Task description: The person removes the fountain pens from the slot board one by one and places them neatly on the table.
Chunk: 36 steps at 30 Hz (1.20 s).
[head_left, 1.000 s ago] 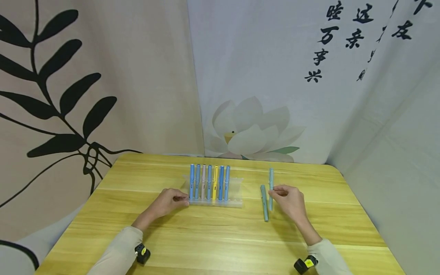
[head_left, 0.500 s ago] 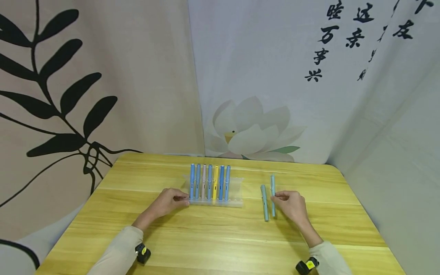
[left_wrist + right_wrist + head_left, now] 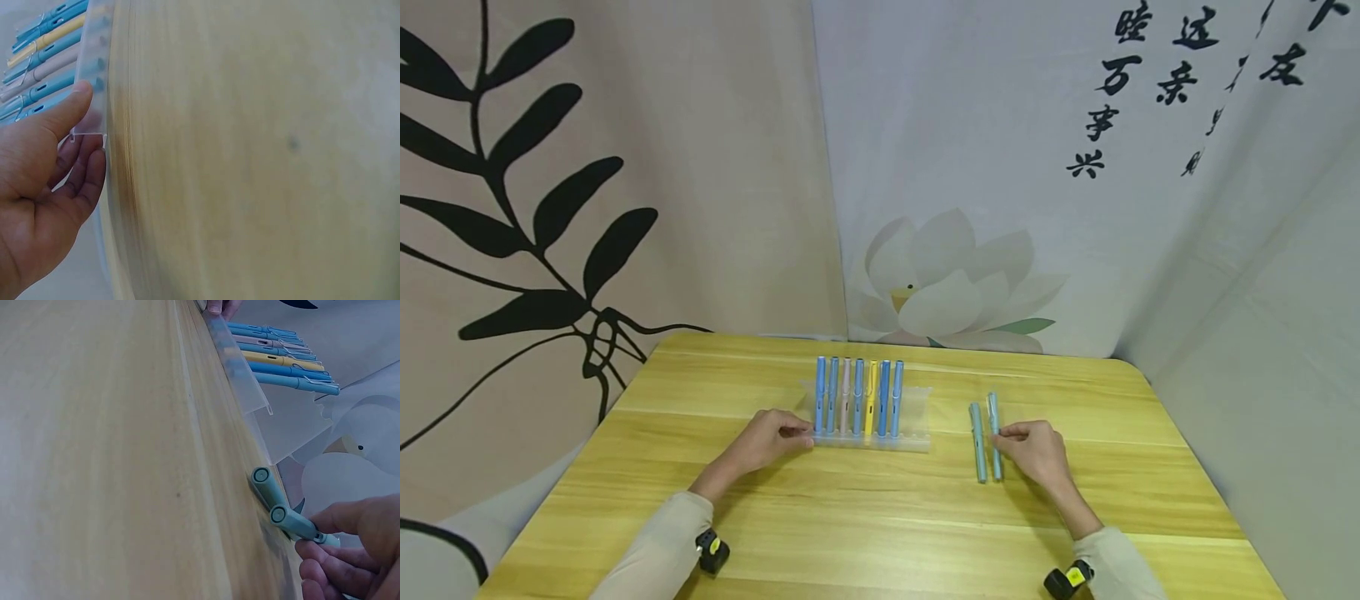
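Note:
At the left end of a clear plastic pen rack (image 3: 914, 417), my left hand (image 3: 767, 440) pinches the corner, thumb on the front lip and fingers curled behind it in the left wrist view. Several capped pens lean side by side in the rack: mostly blue, with a pinkish-grey pen (image 3: 846, 396) and a yellow pen (image 3: 870, 398). To the right, my right hand (image 3: 1036, 452) holds a light teal pen (image 3: 993, 410) between thumb and fingertips. Close on its left lies a green pen (image 3: 977, 443) on the table, nearly parallel; their near ends are almost level.
The wooden table (image 3: 865, 525) reaches back to a curtain (image 3: 745, 208) printed with leaves, a lotus and characters. A black wrist camera (image 3: 712, 552) sits on the left sleeve, another wrist camera (image 3: 1067, 579) on the right. The rack's right part holds no pens.
My right hand has drawn the light teal pen toward me, so its near end now lines up with the green pen's. My left hand and the rack have stayed put.

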Each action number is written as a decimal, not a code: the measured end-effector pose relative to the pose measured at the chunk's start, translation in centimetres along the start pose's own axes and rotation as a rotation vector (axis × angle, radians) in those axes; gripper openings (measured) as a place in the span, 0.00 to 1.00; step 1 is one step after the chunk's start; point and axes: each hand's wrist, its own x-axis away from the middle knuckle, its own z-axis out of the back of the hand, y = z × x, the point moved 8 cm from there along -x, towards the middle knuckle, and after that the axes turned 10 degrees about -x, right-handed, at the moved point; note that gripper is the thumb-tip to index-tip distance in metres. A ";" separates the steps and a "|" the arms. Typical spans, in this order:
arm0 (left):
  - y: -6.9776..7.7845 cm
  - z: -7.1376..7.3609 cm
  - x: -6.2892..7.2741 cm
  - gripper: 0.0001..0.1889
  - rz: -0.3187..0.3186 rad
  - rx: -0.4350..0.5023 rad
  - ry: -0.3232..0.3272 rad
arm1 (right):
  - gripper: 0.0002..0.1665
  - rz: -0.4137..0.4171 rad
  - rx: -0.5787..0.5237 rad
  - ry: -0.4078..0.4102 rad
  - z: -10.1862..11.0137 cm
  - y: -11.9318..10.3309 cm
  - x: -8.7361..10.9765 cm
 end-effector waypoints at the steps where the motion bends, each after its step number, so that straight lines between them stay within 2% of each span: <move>1: 0.0 0.0 0.0 0.14 -0.001 0.001 0.000 | 0.14 -0.007 0.002 -0.003 -0.1 0.1 0.0; 22: -0.1 0.1 0.0 0.15 0.010 -0.001 -0.004 | 0.14 -0.037 0.053 -0.010 -0.4 0.8 -0.1; 36: 0.0 0.0 0.0 0.14 0.005 -0.005 -0.004 | 0.14 -0.040 0.039 -0.032 -0.7 0.7 -0.2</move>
